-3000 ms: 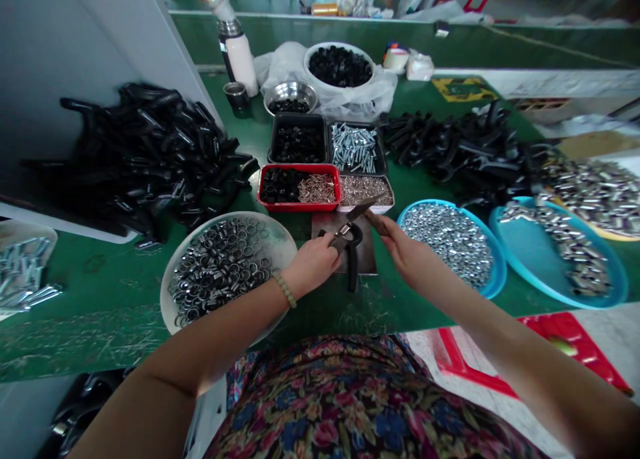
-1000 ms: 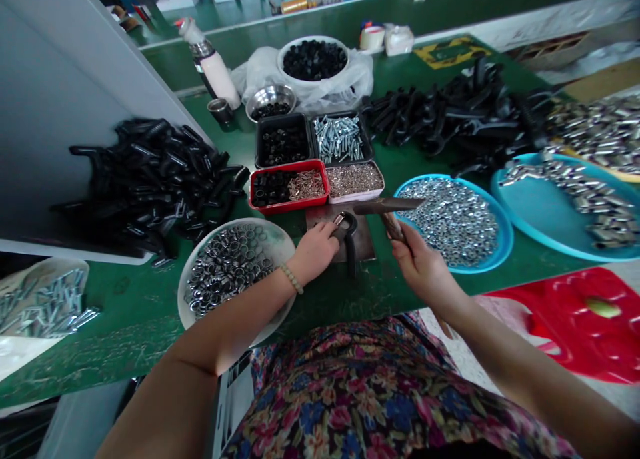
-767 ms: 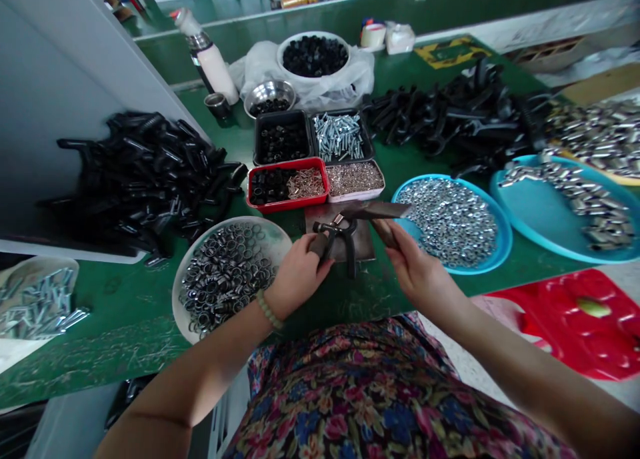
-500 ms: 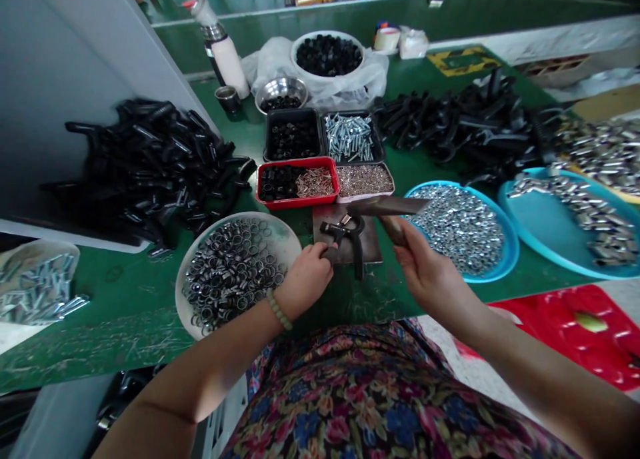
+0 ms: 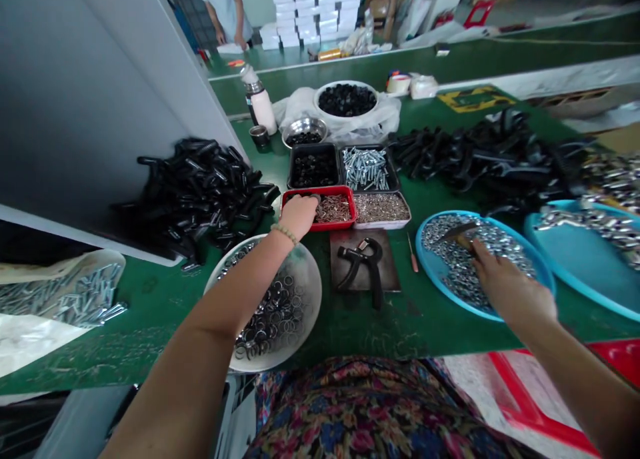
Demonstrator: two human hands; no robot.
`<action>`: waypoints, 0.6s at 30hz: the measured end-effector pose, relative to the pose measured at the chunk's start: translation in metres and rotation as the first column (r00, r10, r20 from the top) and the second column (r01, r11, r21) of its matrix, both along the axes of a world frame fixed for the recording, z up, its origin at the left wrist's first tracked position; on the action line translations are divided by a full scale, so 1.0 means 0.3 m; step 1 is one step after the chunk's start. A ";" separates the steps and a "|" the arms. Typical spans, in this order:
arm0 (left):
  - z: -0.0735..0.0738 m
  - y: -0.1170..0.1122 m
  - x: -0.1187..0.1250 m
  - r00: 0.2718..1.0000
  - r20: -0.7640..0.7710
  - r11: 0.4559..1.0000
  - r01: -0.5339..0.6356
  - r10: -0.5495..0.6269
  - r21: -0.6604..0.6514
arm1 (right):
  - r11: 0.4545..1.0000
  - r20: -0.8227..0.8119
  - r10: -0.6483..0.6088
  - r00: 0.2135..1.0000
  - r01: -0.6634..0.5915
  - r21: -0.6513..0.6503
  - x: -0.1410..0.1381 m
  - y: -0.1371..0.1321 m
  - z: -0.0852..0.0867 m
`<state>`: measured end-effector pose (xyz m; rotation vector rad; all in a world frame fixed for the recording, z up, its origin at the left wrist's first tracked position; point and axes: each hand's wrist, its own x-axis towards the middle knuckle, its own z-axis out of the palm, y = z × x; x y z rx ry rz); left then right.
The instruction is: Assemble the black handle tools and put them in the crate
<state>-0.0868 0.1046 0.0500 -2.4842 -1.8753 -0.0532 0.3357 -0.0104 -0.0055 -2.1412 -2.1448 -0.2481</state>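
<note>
Two hands are flanking the black hand-grip [image 5: 363, 267], left nearer: left hand [image 5: 300, 214] is curling into the red tray [image 5: 333, 226], right hand [image 5: 503, 286] is covering the hammer [image 5: 457, 232]; holds undeterminable.

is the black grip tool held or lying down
Lying down: the black grip tool rests flat on the metal plate, untouched.

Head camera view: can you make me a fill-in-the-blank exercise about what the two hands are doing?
1. The left hand reaches into the ____ tray.
2. The right hand holds a tool over the ____ dish of silver nuts.
3. The black hand gripper lies on the metal plate, touched by ____ hand.
Missing words: red; blue; neither.
</note>
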 end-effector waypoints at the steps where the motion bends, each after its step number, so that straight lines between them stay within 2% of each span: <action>1: -0.006 0.010 0.014 0.999 -0.030 1.000 0.014 -0.014 -0.010 | 0.999 0.038 0.008 0.999 -0.009 0.037 -0.031 -0.005 0.006; 3: -0.019 0.011 0.040 0.996 -0.081 0.999 0.034 -0.035 -0.014 | 0.994 0.078 0.057 0.995 -0.064 0.086 -0.156 -0.025 0.027; 4: -0.022 0.009 0.049 0.994 -0.105 0.999 0.041 -0.042 -0.014 | 0.994 0.054 0.079 0.995 -0.082 0.071 -0.239 -0.036 0.039; 7: -0.018 0.005 0.058 0.988 -0.144 0.999 0.046 -0.048 -0.017 | 0.951 -0.142 0.246 0.959 -0.267 -0.159 -0.482 -0.043 0.058; 9: -0.001 0.000 0.053 0.993 -0.116 0.999 0.030 -0.031 -0.014 | 0.938 -0.246 0.209 0.947 -0.265 -0.224 -0.574 -0.028 0.056; 10: 0.010 -0.009 0.050 0.998 -0.070 1.000 0.003 -0.003 -0.006 | 0.939 -0.321 0.160 0.934 -0.244 -0.242 -0.591 -0.019 0.053; 11: 0.022 -0.024 0.048 0.999 0.009 0.999 -0.034 0.034 0.006 | 0.940 -0.427 0.095 0.899 -0.222 -0.259 -0.591 -0.012 0.050; 12: 0.032 -0.046 0.047 0.988 0.134 0.997 -0.071 0.069 0.009 | 0.935 -0.565 0.017 0.825 -0.213 -0.284 -0.577 -0.007 0.049; 13: 0.040 -0.076 0.049 0.949 0.301 0.995 -0.100 0.098 -0.009 | 0.922 -0.718 -0.071 0.693 -0.229 -0.311 -0.555 -0.007 0.049; 14: 0.044 -0.112 0.056 0.864 0.488 0.992 -0.110 0.123 -0.055 | 0.904 -0.848 -0.164 0.504 -0.267 -0.333 -0.530 -0.012 0.050; 15: 0.043 -0.152 0.067 0.729 0.667 0.988 -0.095 0.152 -0.121 | 0.884 -0.926 -0.252 0.280 -0.323 -0.338 -0.507 -0.022 0.053; 16: 0.036 -0.193 0.084 0.555 0.808 0.979 -0.059 0.196 -0.198 | 0.868 -0.944 -0.324 0.059 -0.377 -0.322 -0.489 -0.035 0.056; 17: 0.026 -0.232 0.106 0.364 0.893 0.961 -0.017 0.264 -0.277 | 0.858 -0.917 -0.377 -0.129 -0.421 -0.294 -0.480 -0.049 0.058; 18: 0.013 -0.266 0.130 0.179 0.923 0.937 0.017 0.341 -0.349 | 0.851 -0.869 -0.415 -0.270 -0.453 -0.266 -0.478 -0.064 0.060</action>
